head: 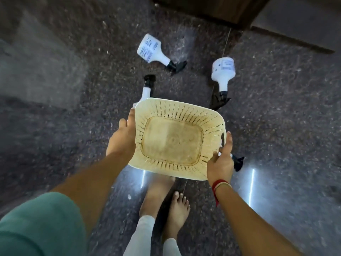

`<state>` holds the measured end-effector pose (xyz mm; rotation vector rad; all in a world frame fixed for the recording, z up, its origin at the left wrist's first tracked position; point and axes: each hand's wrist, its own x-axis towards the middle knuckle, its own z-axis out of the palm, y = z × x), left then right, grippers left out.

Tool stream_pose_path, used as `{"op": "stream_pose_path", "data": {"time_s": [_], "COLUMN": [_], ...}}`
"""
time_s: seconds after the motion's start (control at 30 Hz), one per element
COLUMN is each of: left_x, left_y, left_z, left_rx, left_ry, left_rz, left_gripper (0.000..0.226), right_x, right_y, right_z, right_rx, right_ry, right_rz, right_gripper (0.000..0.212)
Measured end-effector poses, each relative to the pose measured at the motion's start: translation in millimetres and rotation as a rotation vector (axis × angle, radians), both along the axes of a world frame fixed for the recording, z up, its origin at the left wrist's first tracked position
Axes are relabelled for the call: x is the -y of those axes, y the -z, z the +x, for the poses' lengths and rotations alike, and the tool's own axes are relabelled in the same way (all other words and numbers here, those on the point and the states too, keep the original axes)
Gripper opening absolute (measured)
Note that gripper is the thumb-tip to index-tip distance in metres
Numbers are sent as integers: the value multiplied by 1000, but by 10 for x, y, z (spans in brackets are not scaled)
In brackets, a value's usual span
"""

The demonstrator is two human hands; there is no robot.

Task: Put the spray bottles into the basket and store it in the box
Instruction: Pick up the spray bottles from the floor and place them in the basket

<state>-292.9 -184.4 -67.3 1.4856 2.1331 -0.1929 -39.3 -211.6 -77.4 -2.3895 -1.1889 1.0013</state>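
Note:
I hold a cream perforated plastic basket [208, 119] above the floor, with nothing inside it. My left hand [122, 139] grips its left rim and my right hand [221, 163] grips its right rim by the handle hole. A white spray bottle [152, 50] with a black trigger lies on the floor beyond the basket. Another [223, 72] lies to the right, nozzle toward me. A third bottle [147, 87] is partly hidden behind the basket's far left corner. A black trigger [238, 162] of one more bottle peeks out beside my right hand.
The floor [73, 89] is dark speckled polished stone with light reflections. A dark wooden piece of furniture [212, 10] stands at the top, and a flat dark panel [299, 24] lies at the top right. My bare feet [166, 202] are below the basket.

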Motion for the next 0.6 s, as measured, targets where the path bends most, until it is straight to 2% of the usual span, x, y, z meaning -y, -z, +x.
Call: {"op": "stream_pose_path", "data": {"time_s": [0.23,0.6], "left_x": [189,-2], "left_y": [241,545], "left_z": [-31,124], "left_rx": [40,35], "left_ry": [-31,64], "left_rz": [-38,26], "left_gripper": [79,78], "right_x": [184,137], "right_y": [243,510], "right_z": [18,157], "right_rx": [-19,10], "right_ry": [-34,35], "right_rz": [-34,-10], "right_gripper": [81,82]}}
